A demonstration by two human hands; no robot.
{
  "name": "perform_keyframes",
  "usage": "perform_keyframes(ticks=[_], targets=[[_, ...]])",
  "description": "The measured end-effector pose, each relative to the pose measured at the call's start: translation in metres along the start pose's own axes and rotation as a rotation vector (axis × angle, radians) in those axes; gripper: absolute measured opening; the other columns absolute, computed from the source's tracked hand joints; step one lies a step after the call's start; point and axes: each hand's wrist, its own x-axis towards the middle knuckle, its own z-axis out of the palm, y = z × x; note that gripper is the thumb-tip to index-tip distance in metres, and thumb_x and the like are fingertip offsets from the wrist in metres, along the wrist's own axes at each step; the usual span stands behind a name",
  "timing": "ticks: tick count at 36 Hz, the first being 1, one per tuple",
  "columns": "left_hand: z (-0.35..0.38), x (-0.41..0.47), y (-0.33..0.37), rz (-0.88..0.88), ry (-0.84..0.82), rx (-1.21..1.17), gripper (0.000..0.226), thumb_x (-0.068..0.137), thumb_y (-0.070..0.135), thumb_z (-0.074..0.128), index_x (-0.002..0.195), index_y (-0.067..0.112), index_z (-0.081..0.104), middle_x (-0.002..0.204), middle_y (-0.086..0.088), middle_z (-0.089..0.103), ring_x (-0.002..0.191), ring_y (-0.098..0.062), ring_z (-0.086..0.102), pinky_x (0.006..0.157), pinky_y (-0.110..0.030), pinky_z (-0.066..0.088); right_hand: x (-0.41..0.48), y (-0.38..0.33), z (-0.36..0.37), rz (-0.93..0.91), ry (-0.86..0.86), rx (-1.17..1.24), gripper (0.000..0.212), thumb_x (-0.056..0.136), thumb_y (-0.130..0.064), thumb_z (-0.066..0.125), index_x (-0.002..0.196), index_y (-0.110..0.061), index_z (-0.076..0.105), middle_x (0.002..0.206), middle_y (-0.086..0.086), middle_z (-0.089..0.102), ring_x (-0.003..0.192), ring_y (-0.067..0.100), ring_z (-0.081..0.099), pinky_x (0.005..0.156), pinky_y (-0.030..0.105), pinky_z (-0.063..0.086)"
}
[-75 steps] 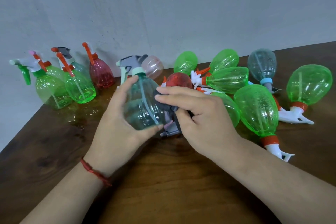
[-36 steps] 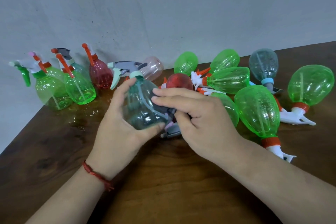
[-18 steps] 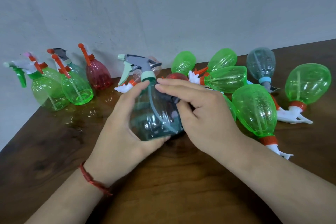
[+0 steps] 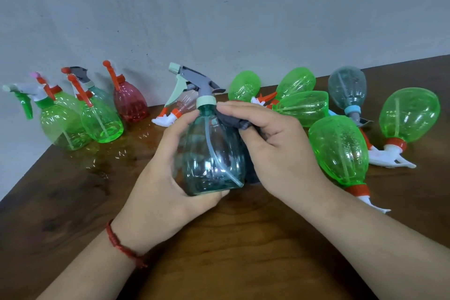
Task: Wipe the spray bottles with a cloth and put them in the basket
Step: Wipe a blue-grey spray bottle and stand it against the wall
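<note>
Left hand (image 4: 160, 185) fingers (image 4: 181, 126) wrap the upright clear teal plastic spray bottle with its grey trigger head (image 4: 211, 153) over the dark wooden tabletop (image 4: 243, 251); the right hand (image 4: 275, 148) pinches a dark grey cloth (image 4: 231, 120) against its shoulder. Hard rubbing might twist the slick plastic loose, toppling it into the green plastic bottles lying beside (image 4: 338, 153)

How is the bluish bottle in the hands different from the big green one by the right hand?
The teal bottle stands upright in the left hand; the green bottle lies on the table. The teal bottle has a pale collar and grey trigger; the green bottle has a red collar and white trigger. The right hand holds a dark cloth against the teal bottle, not the green bottle. Both are see-through plastic sprayers.
</note>
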Motion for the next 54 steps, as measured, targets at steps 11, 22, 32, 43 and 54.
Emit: perform_keyframes(ticks=[11,22,32,43,54], targets=[[-0.010,0.004,-0.013,0.135,-0.028,0.224,0.111,0.070,0.011,0.100,0.160,0.008,0.035,0.157,-0.007,0.048,0.144,-0.027,0.054,0.115,-0.050,0.049,-0.007,-0.006,0.004,-0.223,-0.037,-0.217,0.052,0.091,0.018,0.055,0.126,-0.014,0.077,0.136,-0.006,0.070,0.130,-0.001,0.060,0.110,0.019,0.047],[-0.004,0.003,-0.007,-0.070,0.217,0.073,0.114,0.061,0.019,0.106,0.154,0.032,0.042,0.145,0.011,0.062,0.130,-0.008,0.065,0.107,-0.031,0.055,-0.014,-0.005,0.008,-0.289,-0.158,-0.272,0.053,0.091,0.016,0.051,0.130,-0.011,0.074,0.141,-0.003,0.067,0.135,0.005,0.059,0.113,0.028,0.048],[-0.011,0.009,-0.009,-0.235,0.384,-0.099,0.112,0.055,0.011,0.105,0.151,0.028,0.048,0.129,0.001,0.072,0.111,-0.014,0.076,0.086,-0.023,0.061,-0.020,-0.007,0.014,-0.344,-0.235,-0.323,0.048,0.097,0.012,0.051,0.135,-0.010,0.071,0.145,0.000,0.065,0.140,0.011,0.055,0.119,0.029,0.042],[-0.004,0.002,-0.012,-0.023,0.150,0.116,0.108,0.068,0.026,0.099,0.159,0.029,0.040,0.153,-0.001,0.054,0.137,-0.025,0.060,0.110,-0.048,0.054,-0.013,-0.003,0.011,-0.227,-0.084,-0.254,0.055,0.092,0.016,0.051,0.132,-0.013,0.074,0.143,-0.007,0.066,0.133,-0.002,0.058,0.109,0.015,0.046],[-0.001,0.001,-0.010,0.118,0.031,0.265,0.116,0.075,0.018,0.097,0.167,0.017,0.027,0.165,0.002,0.041,0.149,-0.023,0.048,0.116,-0.049,0.050,-0.003,-0.003,0.006,0.133,0.007,0.113,0.044,0.102,0.013,0.050,0.124,-0.013,0.077,0.121,-0.019,0.073,0.119,-0.010,0.064,0.104,0.010,0.045]])
